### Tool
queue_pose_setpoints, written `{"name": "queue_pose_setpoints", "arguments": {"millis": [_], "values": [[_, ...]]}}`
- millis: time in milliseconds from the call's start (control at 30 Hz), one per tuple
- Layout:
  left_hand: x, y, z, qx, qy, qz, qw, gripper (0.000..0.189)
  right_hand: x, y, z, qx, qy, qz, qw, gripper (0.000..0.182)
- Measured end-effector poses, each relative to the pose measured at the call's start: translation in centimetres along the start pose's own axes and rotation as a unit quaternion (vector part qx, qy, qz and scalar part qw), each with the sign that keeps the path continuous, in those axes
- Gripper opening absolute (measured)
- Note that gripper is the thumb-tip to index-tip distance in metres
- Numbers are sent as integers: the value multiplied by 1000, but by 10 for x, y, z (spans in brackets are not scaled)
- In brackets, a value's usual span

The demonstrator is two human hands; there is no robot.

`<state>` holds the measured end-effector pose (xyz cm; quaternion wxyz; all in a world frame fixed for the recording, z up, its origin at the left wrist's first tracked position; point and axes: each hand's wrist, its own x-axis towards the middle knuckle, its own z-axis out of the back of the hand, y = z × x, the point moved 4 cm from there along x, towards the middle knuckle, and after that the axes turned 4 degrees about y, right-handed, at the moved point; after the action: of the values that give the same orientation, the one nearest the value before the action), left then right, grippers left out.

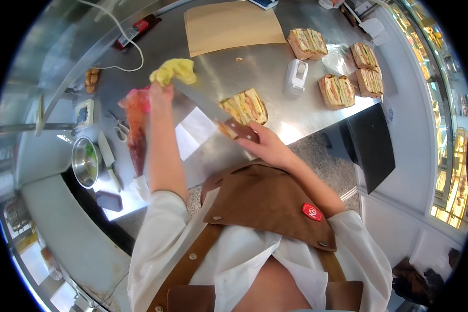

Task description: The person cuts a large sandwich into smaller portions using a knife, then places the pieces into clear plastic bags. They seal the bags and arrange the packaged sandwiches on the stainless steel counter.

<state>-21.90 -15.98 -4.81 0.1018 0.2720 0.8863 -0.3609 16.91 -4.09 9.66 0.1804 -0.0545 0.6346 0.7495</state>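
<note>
My right hand [271,147] grips the brown riveted wooden handle of a long knife [208,103]. Its blade slants up and to the left, with the far end close to a crumpled yellow cloth [177,71]. That cloth is in my left hand [161,95], on the far left of the blade. Beneath and beside the knife lies a cut layered sandwich [249,105], filling side up, partly covered by the knife and my right hand. White paper [195,130] rests between my forearms. Left of my left forearm is a plastic piping bag [135,134] of reddish sauce.
Wrapped cut sandwiches [336,92] stand at right on the steel table [226,72], near a white tape dispenser [296,78]. Brown paper sheets [234,29] lie at the back. At left are scissors [121,132], another knife [107,152], a steel bowl [78,162] and a phone [109,201].
</note>
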Motion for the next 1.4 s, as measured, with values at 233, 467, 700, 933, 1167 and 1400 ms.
{"name": "queue_pose_setpoints", "arguments": {"millis": [233, 467, 700, 933, 1167, 1400], "values": [[8, -50, -24, 324, -7, -52, 945, 35, -60, -48, 63, -25, -195, -100, 975, 32], [-31, -44, 26, 777, -39, -382, 498, 40, -28, -170, 86, -139, -292, -28, 946, 41], [-267, 73, 67, 641, 24, -70, 764, 23, -67, -149, 49, -288, -357, 34, 888, 29], [-349, 91, 55, 437, 275, 246, 820, 39, -121, -231, 18, -198, -183, -169, 948, 9], [-343, 93, 57, 503, 318, 230, 770, 41, -90, -184, 21, -196, -280, -51, 938, 6], [-345, 87, 56, 536, 274, 217, 769, 39, -56, -147, 26, -200, -324, 2, 925, 4]]}}
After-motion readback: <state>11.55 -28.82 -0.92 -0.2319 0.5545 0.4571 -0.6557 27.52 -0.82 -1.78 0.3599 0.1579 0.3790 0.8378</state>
